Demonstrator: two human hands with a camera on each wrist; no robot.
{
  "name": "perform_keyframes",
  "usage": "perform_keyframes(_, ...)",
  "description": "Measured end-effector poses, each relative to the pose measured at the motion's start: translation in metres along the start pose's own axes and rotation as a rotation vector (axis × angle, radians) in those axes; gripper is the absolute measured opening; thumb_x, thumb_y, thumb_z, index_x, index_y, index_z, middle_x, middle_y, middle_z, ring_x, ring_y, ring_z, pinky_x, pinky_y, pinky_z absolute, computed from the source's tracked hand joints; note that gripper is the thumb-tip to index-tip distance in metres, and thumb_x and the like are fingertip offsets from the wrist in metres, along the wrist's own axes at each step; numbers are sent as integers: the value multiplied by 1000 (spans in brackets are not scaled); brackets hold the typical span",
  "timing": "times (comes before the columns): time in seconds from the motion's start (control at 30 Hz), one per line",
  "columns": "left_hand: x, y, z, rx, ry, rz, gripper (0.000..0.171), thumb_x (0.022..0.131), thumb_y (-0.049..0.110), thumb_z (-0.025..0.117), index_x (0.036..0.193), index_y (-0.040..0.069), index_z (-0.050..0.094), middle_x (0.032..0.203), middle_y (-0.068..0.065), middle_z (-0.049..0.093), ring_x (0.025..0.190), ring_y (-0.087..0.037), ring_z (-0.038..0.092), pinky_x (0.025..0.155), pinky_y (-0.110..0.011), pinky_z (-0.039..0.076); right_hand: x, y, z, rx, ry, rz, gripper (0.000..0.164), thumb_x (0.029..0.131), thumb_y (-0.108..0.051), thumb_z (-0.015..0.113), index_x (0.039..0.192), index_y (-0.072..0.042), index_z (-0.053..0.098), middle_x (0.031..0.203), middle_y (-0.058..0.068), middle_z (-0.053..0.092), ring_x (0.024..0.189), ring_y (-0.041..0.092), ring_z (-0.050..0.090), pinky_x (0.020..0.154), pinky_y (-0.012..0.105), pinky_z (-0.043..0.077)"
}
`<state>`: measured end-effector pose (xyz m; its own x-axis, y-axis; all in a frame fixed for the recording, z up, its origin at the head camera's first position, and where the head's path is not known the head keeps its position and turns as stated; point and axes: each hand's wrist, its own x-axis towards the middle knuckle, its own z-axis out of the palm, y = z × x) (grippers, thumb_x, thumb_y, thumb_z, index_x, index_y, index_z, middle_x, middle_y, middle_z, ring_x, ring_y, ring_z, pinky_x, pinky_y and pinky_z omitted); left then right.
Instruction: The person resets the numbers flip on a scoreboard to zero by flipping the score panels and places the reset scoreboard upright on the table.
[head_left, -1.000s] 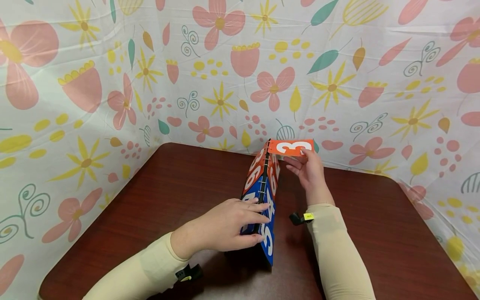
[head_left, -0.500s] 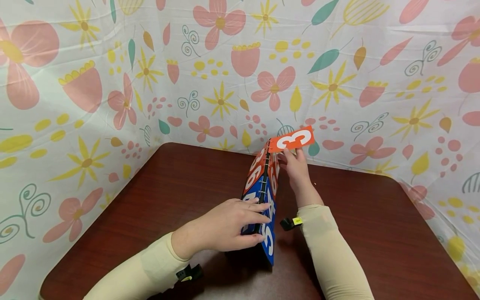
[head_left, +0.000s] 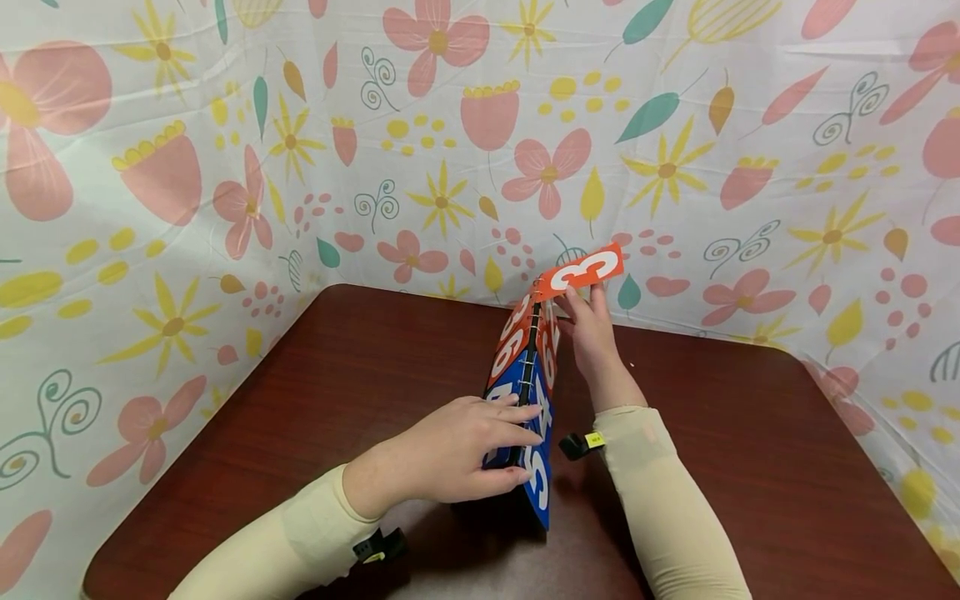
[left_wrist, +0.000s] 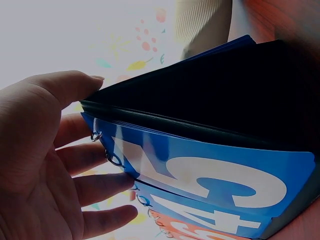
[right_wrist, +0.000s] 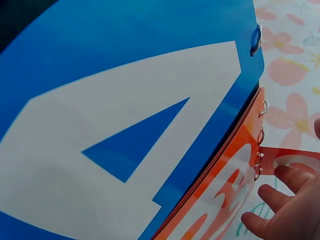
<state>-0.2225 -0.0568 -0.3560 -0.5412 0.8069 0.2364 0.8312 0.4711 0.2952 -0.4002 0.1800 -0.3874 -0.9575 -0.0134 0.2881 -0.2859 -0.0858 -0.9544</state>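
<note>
A tabletop flip scoreboard [head_left: 512, 392], tent-shaped with ring-bound blue and orange-red number cards, stands on the table, its end towards me. My left hand [head_left: 450, 446] lies across its ridge at the near end, fingers extended over the blue cards. In the left wrist view its fingers [left_wrist: 107, 187] spread beside the rings, the thumb at the end edge. At the far end, my right hand [head_left: 596, 337] touches a raised orange-red card with a white 3 [head_left: 581, 272]. Its fingertips meet the lower edge; in the right wrist view the fingers [right_wrist: 275, 197] are spread.
The dark red-brown table [head_left: 330, 375] extends around the scoreboard. A floral curtain [head_left: 450, 167] hangs behind the table and along its left side. Black wrist devices [head_left: 378, 546] sit under both cuffs.
My right hand has shifted left and slightly up, and the number 3 card has swung upward from level to a slant. The left hand stays in place on the scoreboard.
</note>
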Motion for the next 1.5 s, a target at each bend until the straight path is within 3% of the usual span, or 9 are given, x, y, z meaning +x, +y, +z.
perform_keyframes(0.2, 0, 0, 0, 12, 3, 1, 41, 103, 47, 55, 138, 28, 67, 158, 3, 50, 148, -27, 46, 119, -51, 41, 2, -1, 3, -105, -146, 25, 67, 109, -42, 42, 164, -47, 3, 175, 0, 10, 158, 34, 24, 125, 66, 18)
perform_keyframes(0.37, 0, 0, 1, 25, 16, 15, 41, 103, 46, 55, 137, 26, 67, 157, 1, 51, 148, -27, 47, 120, -49, 40, 1, 2, 6, -255, -238, 71, 66, 109, -49, 40, 164, -45, 4, 175, -2, 13, 161, 28, 16, 128, 61, 14)
perform_keyframes(0.53, 0, 0, 2, 28, 18, 14, 41, 103, 45, 56, 137, 26, 68, 157, 1, 52, 147, -27, 47, 120, -49, 40, 0, 6, 7, -414, -269, 4, 63, 108, -53, 40, 165, -35, 18, 174, -7, 14, 162, 19, 11, 131, 54, 10)
perform_keyframes(0.8, 0, 0, 2, 44, 28, 22, 41, 103, 45, 56, 136, 25, 68, 156, 0, 53, 146, -28, 49, 118, -48, 42, 0, 10, 8, -615, -302, -183, 58, 110, -43, 41, 160, -16, 37, 174, 4, 18, 163, 26, 9, 128, 62, 12)
perform_keyframes(1.13, 0, 0, 2, 37, 34, 27, 40, 103, 44, 57, 136, 24, 69, 155, 0, 54, 145, -27, 50, 119, -46, 42, -6, 4, 12, -771, -287, -142, 61, 108, -53, 35, 155, -14, 47, 176, 3, 9, 162, 35, 6, 126, 68, 6)
perform_keyframes(1.3, 0, 0, 3, 44, 31, 25, 41, 103, 45, 57, 136, 24, 69, 156, 0, 53, 146, -27, 48, 120, -47, 40, -5, 4, 11, -773, -303, -128, 61, 109, -54, 33, 150, -14, 52, 176, 7, 6, 162, 38, 4, 126, 69, 5)
perform_keyframes(1.4, 0, 0, 3, 41, 28, 21, 41, 103, 45, 56, 136, 25, 68, 156, 1, 52, 147, -27, 48, 120, -48, 41, -4, 5, 9, -689, -321, -122, 57, 110, -50, 35, 148, -11, 54, 176, 8, 5, 162, 37, 4, 126, 69, 6)
perform_keyframes(1.5, 0, 0, 3, 39, 30, 20, 41, 103, 45, 56, 137, 26, 68, 157, 1, 52, 147, -27, 48, 119, -49, 42, -2, 8, 6, -574, -315, -87, 56, 110, -46, 39, 156, -16, 44, 175, 7, 8, 162, 35, 9, 126, 67, 10)
